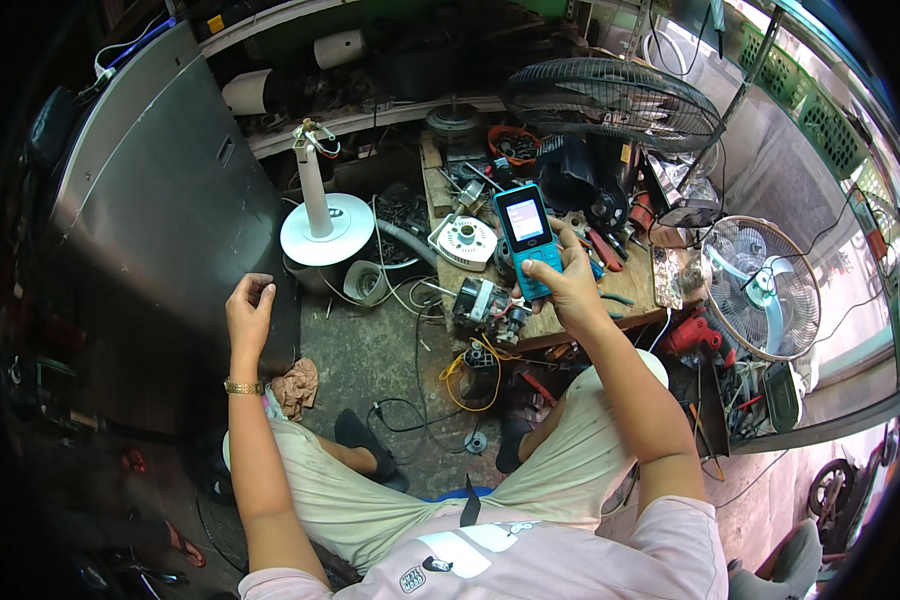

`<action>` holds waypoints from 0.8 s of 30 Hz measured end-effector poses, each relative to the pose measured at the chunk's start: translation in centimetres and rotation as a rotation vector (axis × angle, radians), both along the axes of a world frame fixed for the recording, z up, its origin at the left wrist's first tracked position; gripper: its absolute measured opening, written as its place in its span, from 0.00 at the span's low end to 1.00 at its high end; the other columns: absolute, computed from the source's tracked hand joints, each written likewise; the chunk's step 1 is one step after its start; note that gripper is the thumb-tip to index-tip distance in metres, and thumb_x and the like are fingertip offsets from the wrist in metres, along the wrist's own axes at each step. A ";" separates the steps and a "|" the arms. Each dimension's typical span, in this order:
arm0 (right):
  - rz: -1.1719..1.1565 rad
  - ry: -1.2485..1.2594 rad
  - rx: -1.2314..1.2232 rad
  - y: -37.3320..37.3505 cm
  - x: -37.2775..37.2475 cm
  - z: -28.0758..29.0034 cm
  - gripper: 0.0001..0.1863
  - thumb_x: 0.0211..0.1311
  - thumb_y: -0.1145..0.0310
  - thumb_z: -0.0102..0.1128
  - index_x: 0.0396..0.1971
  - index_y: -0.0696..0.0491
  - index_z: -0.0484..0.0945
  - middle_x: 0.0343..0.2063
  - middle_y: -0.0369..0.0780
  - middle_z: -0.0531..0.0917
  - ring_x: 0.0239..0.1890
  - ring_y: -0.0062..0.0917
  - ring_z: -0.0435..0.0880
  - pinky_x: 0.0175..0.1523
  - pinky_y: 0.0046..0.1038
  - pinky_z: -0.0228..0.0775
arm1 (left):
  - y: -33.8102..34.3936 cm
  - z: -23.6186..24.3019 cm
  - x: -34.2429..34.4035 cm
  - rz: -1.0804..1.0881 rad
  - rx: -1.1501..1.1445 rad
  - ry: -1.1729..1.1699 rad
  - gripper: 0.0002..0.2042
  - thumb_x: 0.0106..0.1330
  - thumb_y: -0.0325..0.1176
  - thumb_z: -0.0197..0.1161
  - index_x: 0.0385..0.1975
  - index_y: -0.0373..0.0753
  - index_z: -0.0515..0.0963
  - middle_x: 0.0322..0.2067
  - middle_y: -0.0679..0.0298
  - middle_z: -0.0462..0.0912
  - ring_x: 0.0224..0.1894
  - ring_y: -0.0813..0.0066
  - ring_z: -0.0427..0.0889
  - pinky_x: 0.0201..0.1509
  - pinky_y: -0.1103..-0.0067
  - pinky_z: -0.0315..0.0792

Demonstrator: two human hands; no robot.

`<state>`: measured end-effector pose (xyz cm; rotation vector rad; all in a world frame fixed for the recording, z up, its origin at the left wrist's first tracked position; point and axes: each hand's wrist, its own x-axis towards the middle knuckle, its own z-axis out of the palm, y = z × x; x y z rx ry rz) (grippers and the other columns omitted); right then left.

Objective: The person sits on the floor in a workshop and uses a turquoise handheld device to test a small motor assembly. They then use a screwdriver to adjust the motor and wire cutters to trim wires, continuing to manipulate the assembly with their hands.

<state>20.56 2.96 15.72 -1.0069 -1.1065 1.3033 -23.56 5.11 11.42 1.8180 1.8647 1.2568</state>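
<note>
In my right hand [562,275] is a blue keypad phone [530,240], its lit screen facing me. My thumb lies on its keys. My left hand [251,310] is raised over my left knee, apart from everything, its fingers curled in and nothing seen in them. Just past the phone, on the wooden workbench [560,324], a white round fan motor cover [467,242] lies beside it. A bare motor [482,306] sits at the bench's near left edge. Left of the bench stands a white fan base with its post [320,222], loose wires at the top.
A fan with a round cage [760,288] stands at the right, above a red power drill [692,334]. Pliers [610,262] and loose tools crowd the bench under a large black fan grille [615,100]. A grey metal panel [170,190] rises at the left. Cables [400,428] cross the floor.
</note>
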 end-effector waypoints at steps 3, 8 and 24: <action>0.005 -0.015 -0.005 -0.2 0.1 0.2 0.35 0.56 0.75 0.61 0.62 0.54 0.56 0.33 0.43 0.82 0.23 0.27 0.86 0.17 0.22 0.75 | -0.1 0.1 0.1 0.003 -0.004 0.003 0.06 0.64 0.27 0.62 0.38 0.32 0.78 0.27 0.67 0.80 0.28 0.83 0.74 0.36 0.82 0.71; 0.063 0.128 -0.015 0.2 0.2 -0.2 0.31 0.60 0.73 0.53 0.63 0.54 0.55 0.36 0.48 0.82 0.24 0.30 0.86 0.17 0.23 0.77 | -0.1 0.1 0.1 -0.003 -0.002 -0.001 0.06 0.64 0.28 0.62 0.38 0.32 0.78 0.26 0.68 0.79 0.28 0.83 0.74 0.36 0.81 0.71; 0.024 0.078 -0.011 0.1 1.1 -0.9 0.28 0.62 0.72 0.51 0.62 0.54 0.55 0.37 0.45 0.81 0.26 0.31 0.86 0.17 0.22 0.76 | 0.2 -0.5 0.0 -0.012 0.022 0.002 0.07 0.63 0.27 0.62 0.38 0.32 0.79 0.27 0.64 0.82 0.27 0.81 0.76 0.35 0.81 0.72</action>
